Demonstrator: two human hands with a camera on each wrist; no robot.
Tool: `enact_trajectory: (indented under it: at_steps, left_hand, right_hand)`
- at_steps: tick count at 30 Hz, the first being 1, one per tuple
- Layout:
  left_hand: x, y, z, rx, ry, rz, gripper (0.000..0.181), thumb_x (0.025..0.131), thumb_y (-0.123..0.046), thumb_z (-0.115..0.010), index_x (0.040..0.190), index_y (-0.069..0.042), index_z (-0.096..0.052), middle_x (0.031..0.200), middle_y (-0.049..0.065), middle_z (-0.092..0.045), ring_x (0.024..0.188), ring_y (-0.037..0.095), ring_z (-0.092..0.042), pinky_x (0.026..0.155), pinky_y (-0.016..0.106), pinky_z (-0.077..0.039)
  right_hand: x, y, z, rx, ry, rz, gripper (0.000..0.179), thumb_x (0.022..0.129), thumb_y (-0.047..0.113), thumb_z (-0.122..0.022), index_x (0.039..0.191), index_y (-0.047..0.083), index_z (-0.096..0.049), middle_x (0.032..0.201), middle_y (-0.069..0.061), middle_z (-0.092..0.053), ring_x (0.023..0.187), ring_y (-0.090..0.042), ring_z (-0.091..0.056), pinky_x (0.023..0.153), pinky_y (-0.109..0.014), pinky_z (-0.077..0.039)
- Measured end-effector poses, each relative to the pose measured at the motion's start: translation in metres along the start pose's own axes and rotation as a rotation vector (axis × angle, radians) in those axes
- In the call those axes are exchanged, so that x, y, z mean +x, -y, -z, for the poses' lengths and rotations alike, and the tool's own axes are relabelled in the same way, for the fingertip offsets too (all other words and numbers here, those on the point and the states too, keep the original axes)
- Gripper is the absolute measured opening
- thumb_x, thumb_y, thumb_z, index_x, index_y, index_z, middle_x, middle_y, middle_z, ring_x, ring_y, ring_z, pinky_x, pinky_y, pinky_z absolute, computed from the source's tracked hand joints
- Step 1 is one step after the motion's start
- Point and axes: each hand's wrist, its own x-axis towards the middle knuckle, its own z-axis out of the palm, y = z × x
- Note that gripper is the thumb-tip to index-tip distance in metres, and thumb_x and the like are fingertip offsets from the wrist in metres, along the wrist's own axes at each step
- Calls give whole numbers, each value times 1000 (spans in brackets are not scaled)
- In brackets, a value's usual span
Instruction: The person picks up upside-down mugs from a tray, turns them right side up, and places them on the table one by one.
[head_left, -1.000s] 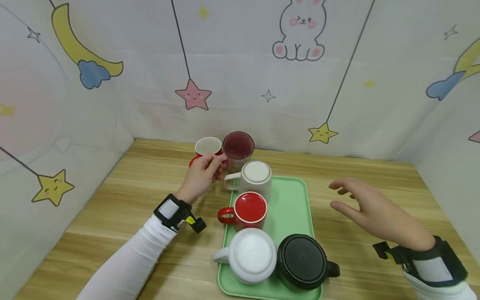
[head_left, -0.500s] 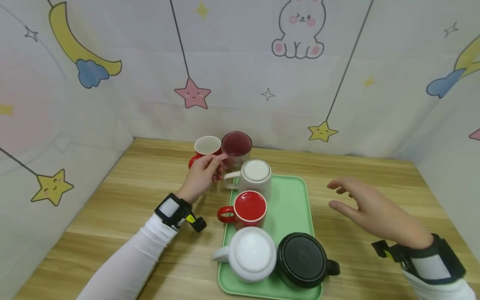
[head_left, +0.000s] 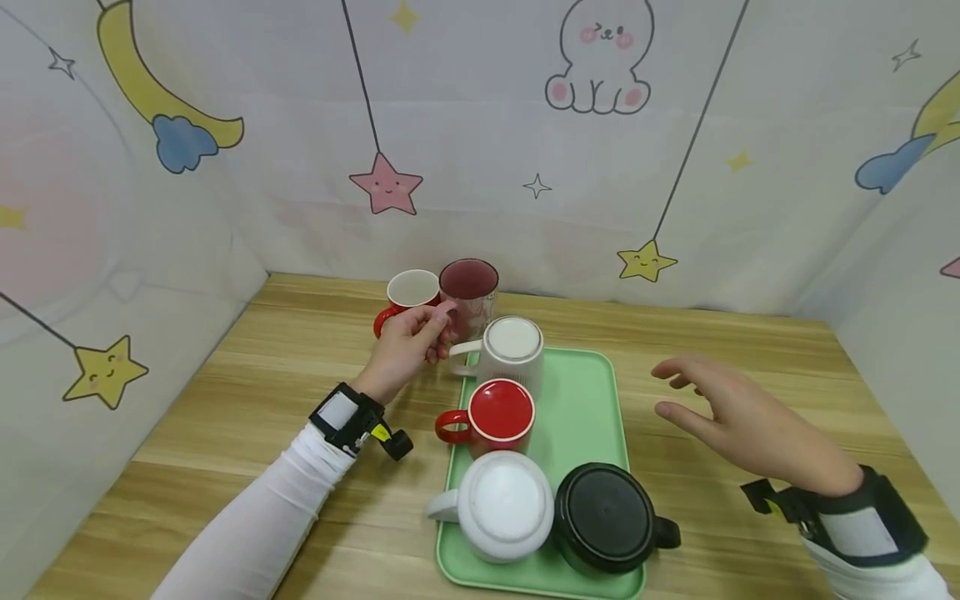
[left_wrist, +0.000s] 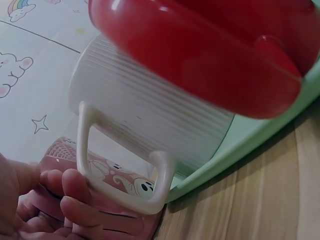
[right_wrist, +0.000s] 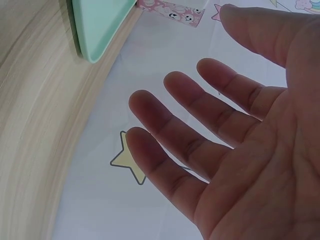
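Observation:
My left hand (head_left: 403, 343) grips the pink handle of a pink patterned mug (head_left: 476, 315), which stands upright behind the green tray (head_left: 588, 408). In the left wrist view ghost drawings show on this mug (left_wrist: 125, 181), partly hidden by a ribbed white mug's handle (left_wrist: 117, 200). Close on its left is an upright red mug with a white inside (head_left: 414, 289), partly covered by my fingers. The ribbed white mug (head_left: 513, 342) stands upside down at the tray's back left. Over the table right of the tray, my right hand (head_left: 738, 421) holds nothing, its fingers loosely bent.
Upside down on the tray's left side are a red mug (head_left: 501, 412) and a white mug (head_left: 504, 504). A black mug (head_left: 604, 517) stands inverted at the front right, its handle past the rim. A patterned cloth wall (head_left: 487, 167) borders the wooden table (head_left: 247, 400).
Held by its handle, the pink mug has shifted slightly left, closer to the upright red mug. My right hand has barely moved. The mugs on the tray stay put.

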Motion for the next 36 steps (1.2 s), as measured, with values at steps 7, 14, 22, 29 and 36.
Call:
enact_trajectory:
  at_steps: [7, 14, 22, 29, 36]
  left_hand:
    - [-1, 1, 0, 34, -14, -88, 39, 101, -20, -58, 137, -9, -46, 106, 27, -64, 75, 31, -61, 72, 40, -56]
    - [-3, -1, 1, 42, -25, -79, 40, 101, -19, -58, 140, -12, -49, 107, 23, -65, 77, 30, -61, 70, 36, -55]
    - [2, 1, 0, 91, 3, -96, 47, 102, -16, -57, 148, -13, -48, 109, 19, -63, 83, 42, -61, 76, 49, -55]
    - [0, -5, -1, 138, 1, -120, 48, 101, -15, -58, 147, -7, -45, 118, 16, -57, 95, 41, -61, 84, 51, -53]
    - [-9, -20, 1, 351, -113, -197, 58, 98, -42, -61, 142, -7, -48, 116, 6, -58, 93, 23, -56, 78, 35, -53]
  right_hand:
    - [0, 1, 0, -1, 4, 1, 48, 100, 47, -55, 134, 13, -54, 131, -6, -58, 116, -27, -57, 89, -51, -49]
    - [2, 0, 0, -6, 4, 14, 49, 100, 48, -54, 134, 12, -55, 131, -5, -58, 115, -25, -58, 88, -50, -49]
    - [1, 0, -3, 10, -2, 27, 45, 100, 47, -55, 132, 15, -55, 130, -3, -58, 114, -24, -58, 88, -49, -49]
    - [-3, -1, -3, 8, -16, 25, 46, 100, 46, -55, 133, 14, -55, 131, -3, -59, 114, -25, -58, 87, -49, -50]
    - [-3, -1, 0, 5, -21, 38, 44, 100, 43, -56, 132, 14, -55, 130, -3, -59, 114, -24, -58, 87, -47, -50]
